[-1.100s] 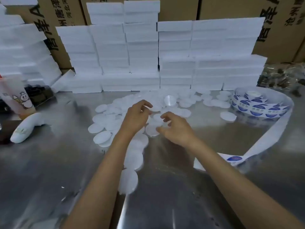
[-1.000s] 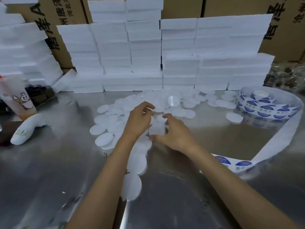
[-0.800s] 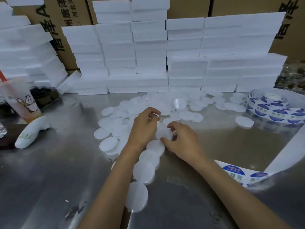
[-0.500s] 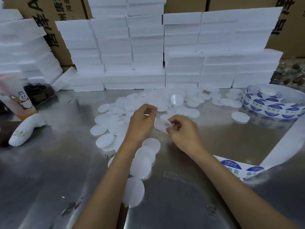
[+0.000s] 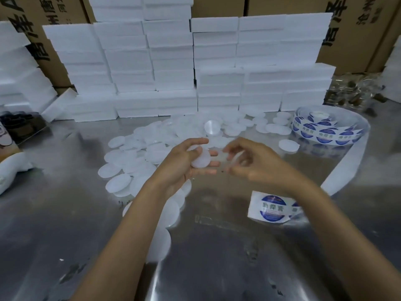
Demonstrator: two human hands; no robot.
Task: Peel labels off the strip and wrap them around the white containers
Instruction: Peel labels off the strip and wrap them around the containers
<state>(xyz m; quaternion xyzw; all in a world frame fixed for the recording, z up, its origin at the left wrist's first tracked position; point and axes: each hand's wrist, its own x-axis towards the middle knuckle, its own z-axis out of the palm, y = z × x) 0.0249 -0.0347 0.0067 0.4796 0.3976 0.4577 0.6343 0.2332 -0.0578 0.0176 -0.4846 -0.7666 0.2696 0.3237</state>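
Left hand (image 5: 184, 164), raised above the table, held one round white container (image 5: 201, 160) between thumb and fingers, the disc tilted toward the camera. Right hand (image 5: 253, 161) hovered just right of it, fingers loosely curled and blurred; whether it pinched anything could not be told.

Beneath and beyond both hands: a loose pile of white containers (image 5: 138, 153), flat round discs spread over the steel table (image 5: 217, 268), a trail of them running near along the left forearm. One disc (image 5: 212, 127) at the far side of the pile stood more upright and looked clearer than the others. A single disc (image 5: 288, 145) lay apart to the right.

Right of the hands: the label strip (image 5: 347, 164), white backing running from a loose coil of labels (image 5: 325, 131) at far right down to the near right, ending in a free end that carried a blue round label (image 5: 271, 208), lying flat beside the right forearm.

Far side: stacked white foam blocks (image 5: 173, 61) in several columns, cardboard cartons (image 5: 358, 29) with printed characters behind them. More foam blocks at the left edge. Near left edge: a white curved object (image 5: 10, 170), partly out of view. Far right: clear bags (image 5: 351, 90) with small dark contents, unclear.
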